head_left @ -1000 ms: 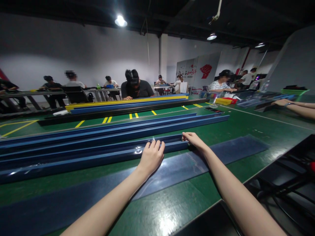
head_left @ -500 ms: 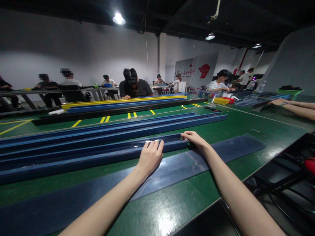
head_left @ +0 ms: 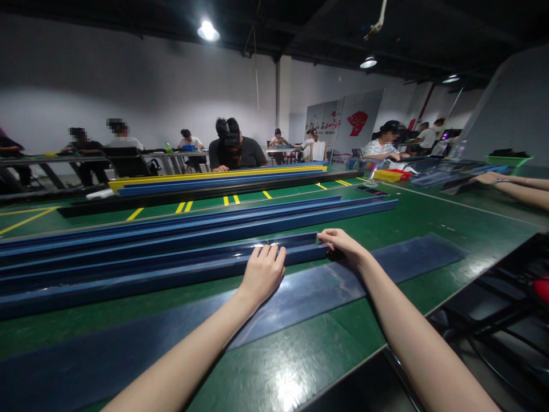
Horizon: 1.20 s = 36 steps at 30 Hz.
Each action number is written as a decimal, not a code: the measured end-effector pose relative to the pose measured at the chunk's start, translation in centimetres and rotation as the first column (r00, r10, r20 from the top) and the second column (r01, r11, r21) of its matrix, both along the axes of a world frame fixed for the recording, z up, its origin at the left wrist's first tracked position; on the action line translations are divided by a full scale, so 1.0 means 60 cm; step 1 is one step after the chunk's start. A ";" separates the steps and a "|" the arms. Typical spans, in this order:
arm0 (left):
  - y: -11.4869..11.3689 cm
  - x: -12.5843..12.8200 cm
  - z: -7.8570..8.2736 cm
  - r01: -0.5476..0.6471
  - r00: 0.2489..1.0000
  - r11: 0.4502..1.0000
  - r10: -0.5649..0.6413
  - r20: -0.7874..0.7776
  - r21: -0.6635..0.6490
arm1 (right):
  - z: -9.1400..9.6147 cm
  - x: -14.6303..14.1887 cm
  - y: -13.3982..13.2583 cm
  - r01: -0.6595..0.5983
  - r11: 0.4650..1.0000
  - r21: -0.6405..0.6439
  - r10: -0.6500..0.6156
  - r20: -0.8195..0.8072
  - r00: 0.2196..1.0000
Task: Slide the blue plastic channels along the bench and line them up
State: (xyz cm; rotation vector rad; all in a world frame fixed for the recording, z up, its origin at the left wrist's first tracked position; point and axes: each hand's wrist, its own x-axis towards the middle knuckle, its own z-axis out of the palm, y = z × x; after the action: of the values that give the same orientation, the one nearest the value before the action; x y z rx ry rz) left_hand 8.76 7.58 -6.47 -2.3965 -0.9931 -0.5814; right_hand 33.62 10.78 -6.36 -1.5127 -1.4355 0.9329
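Note:
A long blue plastic channel [head_left: 163, 280] lies across the green table in front of me, its trough facing up with glossy reflections inside. My left hand [head_left: 265, 268] rests over the channel's near wall, fingers hooked across the rim; its thumb is hidden. At the channel's right end, my right hand [head_left: 341, 241] is closed, with thumb and forefinger pinched at the end and the other fingers curled below. Under both forearms a flat, translucent bluish strip [head_left: 309, 294] lies on the table.
Two more blue channels [head_left: 274, 220] lie parallel just beyond. Farther off are yellow [head_left: 180, 178] and black [head_left: 223, 187] lengths, a phone [head_left: 372, 191] and a red and yellow tray [head_left: 391, 175]. A co-worker [head_left: 238, 149] sits opposite; another person's hands [head_left: 486, 178] are at the right.
The right hand's lower fingers have shifted slightly at the channel's end. My left hand stays in the same place on the rim.

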 end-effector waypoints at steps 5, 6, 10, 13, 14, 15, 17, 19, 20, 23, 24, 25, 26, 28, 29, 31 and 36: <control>0.001 0.000 0.000 -0.011 1.000 1.000 0.011 -0.015 -0.009 | 0.004 -0.001 -0.001 0.007 1.000 -0.017 -0.007 0.035 0.999; 0.002 0.000 -0.001 -0.013 1.000 1.000 0.013 -0.017 -0.007 | 0.005 -0.001 -0.001 0.005 1.000 -0.020 -0.004 0.033 0.999; 0.002 0.000 -0.001 -0.017 1.000 1.000 0.017 -0.019 0.001 | 0.005 -0.001 0.000 0.000 0.999 -0.033 0.000 0.015 1.000; 0.002 0.000 0.000 -0.020 0.999 1.000 0.020 -0.026 0.004 | 0.005 -0.001 0.000 0.003 1.000 -0.023 -0.002 0.023 1.000; 0.002 0.000 0.000 -0.022 0.999 1.000 0.022 -0.030 0.003 | 0.004 -0.001 0.000 0.002 1.000 -0.018 -0.001 0.024 1.000; 0.002 0.000 0.000 -0.024 0.999 1.000 0.024 -0.033 0.003 | 0.004 -0.001 0.000 0.001 1.000 -0.014 -0.001 0.025 1.000; 0.002 0.000 0.000 -0.026 0.999 1.000 0.027 -0.035 0.006 | 0.004 -0.002 0.000 0.003 1.000 -0.017 -0.002 0.031 1.000; 0.001 0.000 0.001 -0.023 0.999 1.000 0.024 -0.030 0.013 | 0.004 -0.002 -0.001 0.008 1.000 -0.023 -0.007 0.041 0.999; 0.000 0.001 0.001 -0.021 0.999 1.000 0.021 -0.028 0.015 | 0.005 -0.002 -0.002 0.003 1.000 -0.027 -0.002 0.044 0.999; -0.004 0.001 0.002 -0.014 0.999 1.000 0.015 -0.028 0.018 | 0.009 -0.003 -0.007 -0.048 0.998 -0.048 0.049 0.022 0.999; -0.005 0.001 0.003 -0.012 0.999 1.000 0.013 -0.032 0.022 | 0.010 -0.004 -0.008 -0.063 0.997 -0.055 0.064 0.012 0.998; -0.005 0.001 0.003 -0.011 0.999 1.000 0.012 -0.035 0.026 | 0.011 -0.004 -0.010 -0.073 0.995 -0.061 0.073 0.003 0.997; -0.006 0.001 0.003 -0.010 0.999 0.999 0.012 -0.037 0.031 | 0.012 -0.005 -0.011 -0.076 0.995 -0.062 0.075 -0.006 0.997; -0.006 0.001 0.003 -0.009 0.999 0.999 0.010 -0.036 0.042 | 0.013 -0.005 -0.012 -0.076 0.995 -0.058 0.075 -0.025 0.997; -0.005 0.001 0.003 -0.007 0.999 0.999 0.009 -0.034 0.047 | 0.013 -0.005 -0.011 -0.079 0.995 -0.054 0.077 -0.036 0.996; -0.004 0.001 0.002 -0.003 1.000 0.998 0.004 -0.026 0.056 | 0.012 -0.004 -0.010 -0.088 0.995 -0.049 0.086 -0.055 0.995; -0.002 0.001 0.000 -0.001 1.000 0.997 0.002 -0.017 0.073 | 0.009 0.000 -0.006 -0.097 0.995 -0.036 0.095 -0.059 0.994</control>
State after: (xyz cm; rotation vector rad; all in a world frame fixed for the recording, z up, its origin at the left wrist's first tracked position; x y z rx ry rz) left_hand 8.83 7.48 -6.48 -2.3327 -0.9501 -0.5851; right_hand 33.62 10.39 -5.84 -1.4433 -1.4671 1.0597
